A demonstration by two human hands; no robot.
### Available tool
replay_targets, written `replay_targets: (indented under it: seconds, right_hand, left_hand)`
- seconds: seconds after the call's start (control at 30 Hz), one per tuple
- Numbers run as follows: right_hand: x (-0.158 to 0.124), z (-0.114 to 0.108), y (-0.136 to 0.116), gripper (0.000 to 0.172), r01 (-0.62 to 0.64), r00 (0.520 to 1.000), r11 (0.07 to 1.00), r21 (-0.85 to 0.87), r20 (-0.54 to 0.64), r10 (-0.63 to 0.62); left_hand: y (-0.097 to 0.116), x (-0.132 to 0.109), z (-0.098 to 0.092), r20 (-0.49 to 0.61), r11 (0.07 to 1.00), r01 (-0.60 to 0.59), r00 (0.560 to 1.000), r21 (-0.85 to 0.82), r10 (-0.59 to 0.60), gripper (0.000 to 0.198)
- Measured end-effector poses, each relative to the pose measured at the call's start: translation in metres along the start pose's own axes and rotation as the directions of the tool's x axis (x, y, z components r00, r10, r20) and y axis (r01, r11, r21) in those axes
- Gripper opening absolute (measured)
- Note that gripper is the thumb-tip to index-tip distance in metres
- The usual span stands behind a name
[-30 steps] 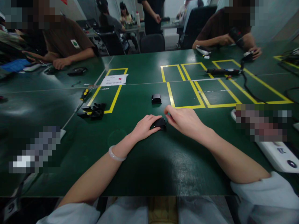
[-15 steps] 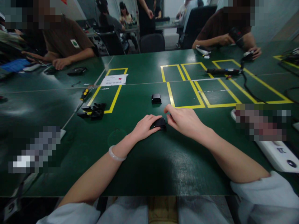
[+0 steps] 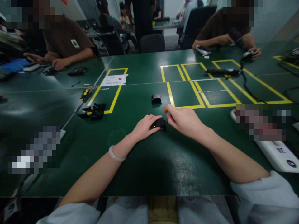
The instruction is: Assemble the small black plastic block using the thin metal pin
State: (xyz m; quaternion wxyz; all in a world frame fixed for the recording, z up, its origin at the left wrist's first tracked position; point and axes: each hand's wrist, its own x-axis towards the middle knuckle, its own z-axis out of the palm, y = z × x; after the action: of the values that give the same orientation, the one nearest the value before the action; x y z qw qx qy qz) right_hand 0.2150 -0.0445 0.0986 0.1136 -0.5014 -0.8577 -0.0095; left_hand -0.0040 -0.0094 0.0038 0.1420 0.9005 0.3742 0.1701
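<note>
Pinching black part point(image 3: 160, 123): left hand point(image 3: 143, 126), right hand point(image 3: 185, 121) at ends; long axis left-right.

Head view — one head-worn camera facing forward and down across the green table point(image 3: 149, 168), near to the left hand point(image 3: 144, 126) and right hand point(image 3: 185, 122).

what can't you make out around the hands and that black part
Head view only:
Black part: mostly covered by the left hand and right hand; its shape, and whether either hand grips it, are hidden.
Paper sheet: print too small to read.
White device: cut off by the right edge, partly under a pixelated patch.
</note>
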Motion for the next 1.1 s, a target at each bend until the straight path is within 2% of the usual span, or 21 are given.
replay_targets:
  seconds: [0.23,0.47,0.7,0.93,1.1]
  right_hand:
    - [0.0,-0.0015,-0.0011,0.035,-0.022,0.999,0.999,-0.034,0.026,0.023]
    - [-0.0007,0.0001,-0.0002,0.026,-0.003,1.0,1.0,-0.003,-0.015,0.003]
    - [-0.0004,-0.0005,0.0001,0.035,-0.009,1.0,1.0,-0.022,0.016,0.009]
    - [-0.0007,0.0011,0.0008,0.026,0.006,1.0,1.0,-0.004,-0.011,-0.007]
    - [-0.0009,-0.0024,-0.001,0.032,-0.007,1.0,1.0,0.018,0.015,0.007]
  left_hand:
    - [-0.0005,-0.0005,0.0005,-0.003,1.0,-0.002,1.0,0.006,0.002,0.052]
    - [0.0019,0.0002,-0.0016,0.004,1.0,-0.001,1.0,-0.004,0.001,0.05]
    - [-0.0018,-0.0006,0.002,-0.014,1.0,-0.012,1.0,0.002,0.012,0.051]
    - [-0.0003,-0.0004,0.0,0.005,1.0,0.0,1.0,0.006,0.0,0.05]
    - [-0.0009,-0.0007,0.0009,-0.003,1.0,-0.004,1.0,0.006,0.004,0.05]
